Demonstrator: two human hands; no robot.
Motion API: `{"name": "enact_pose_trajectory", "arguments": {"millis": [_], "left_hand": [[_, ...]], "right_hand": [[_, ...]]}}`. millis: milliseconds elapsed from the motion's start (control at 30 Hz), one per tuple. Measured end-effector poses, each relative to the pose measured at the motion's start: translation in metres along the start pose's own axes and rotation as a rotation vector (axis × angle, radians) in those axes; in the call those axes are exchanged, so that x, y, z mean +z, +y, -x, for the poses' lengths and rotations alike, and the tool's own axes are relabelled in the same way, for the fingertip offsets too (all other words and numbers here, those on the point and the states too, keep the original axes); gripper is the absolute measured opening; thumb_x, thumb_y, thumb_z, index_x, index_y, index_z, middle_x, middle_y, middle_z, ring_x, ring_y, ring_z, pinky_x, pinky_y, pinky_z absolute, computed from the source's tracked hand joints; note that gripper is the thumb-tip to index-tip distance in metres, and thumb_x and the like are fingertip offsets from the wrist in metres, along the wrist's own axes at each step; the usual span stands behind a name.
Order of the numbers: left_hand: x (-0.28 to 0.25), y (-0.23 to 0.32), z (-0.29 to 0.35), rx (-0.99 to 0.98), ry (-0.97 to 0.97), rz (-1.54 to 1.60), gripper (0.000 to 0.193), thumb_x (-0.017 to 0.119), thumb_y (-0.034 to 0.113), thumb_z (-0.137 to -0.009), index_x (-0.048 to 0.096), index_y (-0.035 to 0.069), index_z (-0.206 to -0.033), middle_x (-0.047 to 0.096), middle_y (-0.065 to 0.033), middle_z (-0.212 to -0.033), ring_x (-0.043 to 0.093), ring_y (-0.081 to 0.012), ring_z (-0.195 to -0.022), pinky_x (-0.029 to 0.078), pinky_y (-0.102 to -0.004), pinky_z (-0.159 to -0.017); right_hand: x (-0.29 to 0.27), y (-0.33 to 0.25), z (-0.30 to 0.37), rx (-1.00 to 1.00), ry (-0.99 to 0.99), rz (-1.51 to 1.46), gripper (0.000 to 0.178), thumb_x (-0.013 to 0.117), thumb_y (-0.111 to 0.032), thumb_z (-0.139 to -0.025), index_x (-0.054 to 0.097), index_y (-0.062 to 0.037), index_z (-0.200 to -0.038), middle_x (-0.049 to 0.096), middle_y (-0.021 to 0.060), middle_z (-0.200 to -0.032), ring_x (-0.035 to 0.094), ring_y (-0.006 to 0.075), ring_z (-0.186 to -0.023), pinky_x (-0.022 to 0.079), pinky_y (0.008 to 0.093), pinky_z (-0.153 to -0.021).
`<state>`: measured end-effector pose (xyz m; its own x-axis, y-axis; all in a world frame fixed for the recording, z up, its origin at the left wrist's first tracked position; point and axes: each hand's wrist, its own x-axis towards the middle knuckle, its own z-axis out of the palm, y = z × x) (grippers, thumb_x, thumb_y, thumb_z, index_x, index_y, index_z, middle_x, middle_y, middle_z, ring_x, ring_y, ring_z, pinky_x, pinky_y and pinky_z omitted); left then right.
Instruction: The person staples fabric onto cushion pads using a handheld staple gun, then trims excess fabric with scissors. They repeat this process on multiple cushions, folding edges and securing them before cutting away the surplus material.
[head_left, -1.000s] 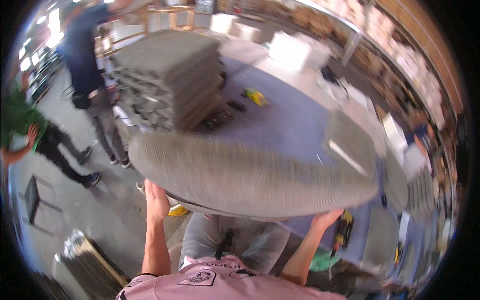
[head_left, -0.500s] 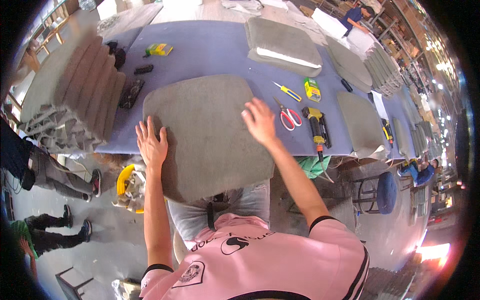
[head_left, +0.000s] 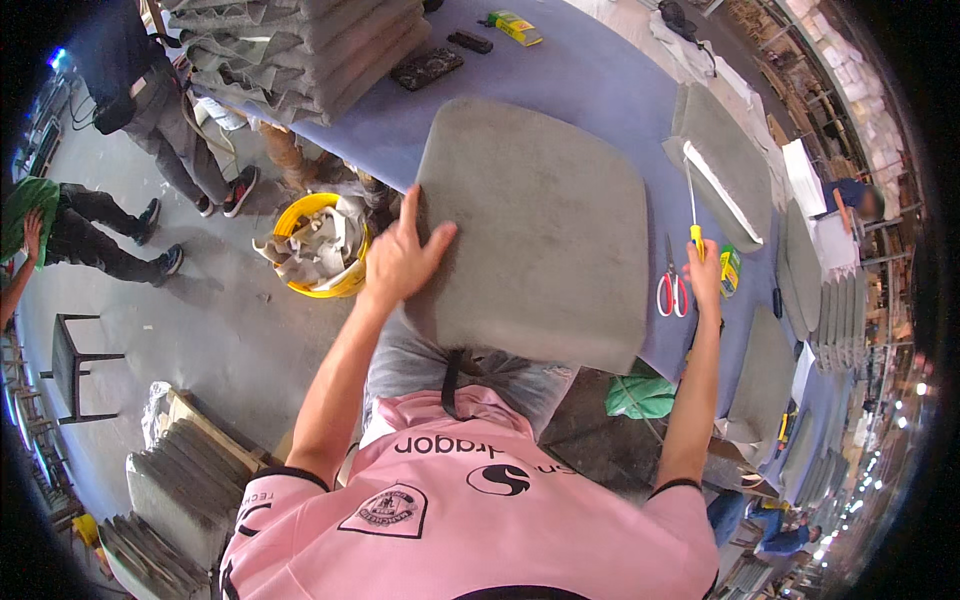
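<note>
At the centre of the frame, a grey fabric-covered cushion (head_left: 535, 230) lies flat on the blue-topped table (head_left: 590, 88), its lower edge projecting past the table's front and over the seated person's lap (head_left: 475, 372). The left hand (head_left: 405, 262) rests against the cushion's left margin, index finger extended and thumb spread over the top face; its fingers are loose and clench nothing. The right hand (head_left: 704, 275), right of centre, has its fingers closed around the handle of a yellow-handled screwdriver (head_left: 697, 237), the thin shaft pointing toward the top of the frame. Just left of that hand lie red-and-white-handled scissors (head_left: 671, 273); just right of it, a yellow-and-green box (head_left: 731, 268). A folded grey pad with a white edge (head_left: 725, 165) occupies the upper right, close to the shaft's tip.

Points of risk, as judged from this arrangement: the overhanging portion leaves the cushion partly unsupported, so downward pressure near its lower edge could tip it or slide it into the lap, the left hand offering contact rather than a grip. The bare shaft could snag or pierce the fabric were it swung low across either cushion or pad. A sideways shove of the cushion to the right could drive its border against the scissors, with scuffing or a nick as the likely result.
</note>
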<state>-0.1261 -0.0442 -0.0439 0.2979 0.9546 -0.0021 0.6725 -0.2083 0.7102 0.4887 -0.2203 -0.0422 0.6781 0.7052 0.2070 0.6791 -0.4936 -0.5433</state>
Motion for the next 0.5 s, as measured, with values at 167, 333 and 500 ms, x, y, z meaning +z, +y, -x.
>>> {"name": "enact_pose_trajectory", "arguments": {"millis": [167, 333, 500], "left_hand": [[0.021, -0.01, 0.073, 0.157, 0.295, -0.214, 0.091, 0.072, 0.045, -0.104, 0.028, 0.007, -0.174, 0.064, -0.0348, -0.142, 0.066, -0.0514, -0.127, 0.053, -0.056, -0.107], [-0.061, 0.045, 0.1, 0.35, -0.069, 1.095, 0.039, 0.065, 0.035, -0.104, 0.066, 0.007, -0.131, 0.067, -0.0265, -0.139, 0.059, -0.0507, -0.131, 0.046, -0.057, -0.115], [-0.143, 0.087, 0.125, 0.965, 0.04, 1.616, 0.018, 0.068, 0.023, -0.097, 0.075, 0.018, -0.082, 0.08, -0.002, -0.089, 0.059, -0.0272, -0.11, 0.042, -0.0413, -0.073]], "right_hand": [[-0.019, -0.219, 0.187, -0.577, -0.215, -0.126, 0.053, 0.073, -0.009, -0.103, 0.06, -0.0036, -0.154, 0.079, 0.0127, -0.127, 0.078, 0.0269, -0.112, 0.06, 0.0419, -0.096], [-0.043, -0.249, 0.262, -0.465, -0.502, 0.038, 0.062, 0.081, -0.012, -0.095, 0.065, -0.0117, -0.155, 0.076, 0.0156, -0.119, 0.077, 0.0355, -0.102, 0.06, 0.0412, -0.088], [-0.042, -0.257, 0.265, -0.561, -0.492, 0.217, 0.059, 0.082, -0.021, -0.097, 0.068, -0.02, -0.154, 0.069, 0.0112, -0.096, 0.069, 0.0325, -0.077, 0.055, 0.0428, -0.069]]}}
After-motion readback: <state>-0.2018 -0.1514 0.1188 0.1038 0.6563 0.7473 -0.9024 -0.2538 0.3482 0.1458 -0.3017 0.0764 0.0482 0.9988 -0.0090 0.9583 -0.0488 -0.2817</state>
